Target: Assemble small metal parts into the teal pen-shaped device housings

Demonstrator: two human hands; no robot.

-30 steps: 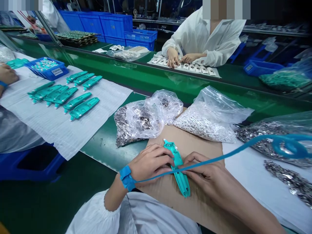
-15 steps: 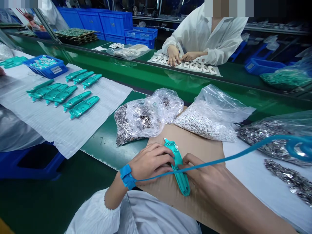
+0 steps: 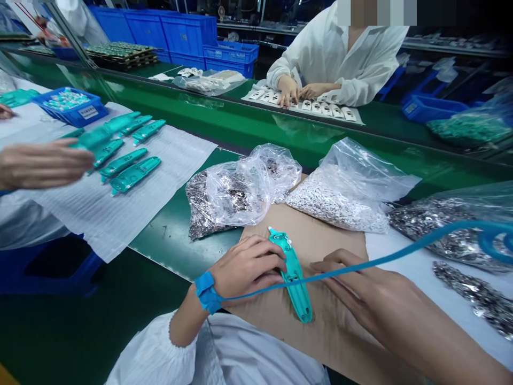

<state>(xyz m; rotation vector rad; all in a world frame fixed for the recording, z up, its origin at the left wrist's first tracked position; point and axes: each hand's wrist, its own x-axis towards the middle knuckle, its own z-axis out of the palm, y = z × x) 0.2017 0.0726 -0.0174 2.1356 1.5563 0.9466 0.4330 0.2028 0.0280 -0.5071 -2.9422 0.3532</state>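
A teal plastic casing half (image 3: 295, 272), long and narrow with a white tip at its far end, lies on a brown cardboard sheet (image 3: 340, 331). My left hand (image 3: 256, 262) grips the casing by its left edge, thumb and fingers against it. Just right of the casing, my right hand (image 3: 352, 278) is apart from it, fingers stretched toward it, with nothing visible in them. A blue anti-static wrist strap (image 3: 209, 292) is on my left wrist. Its blue cord (image 3: 372, 262) passes across the casing and in front of my right hand, partly covering the fingers.
Beyond the cardboard lie bags of small metal parts (image 3: 230, 198) and white parts (image 3: 336, 206). Loose metal pieces (image 3: 473, 297) lie at right. A co-worker's hand (image 3: 48, 163) is over teal casings (image 3: 136, 174) at left, near a blue bin (image 3: 76, 109). Another person works across the green barrier (image 3: 240, 120).
My right hand has come off the casing and shifted slightly right. My left hand stays on it. At left, a co-worker's hand has come in with a blurred teal casing at its fingers.
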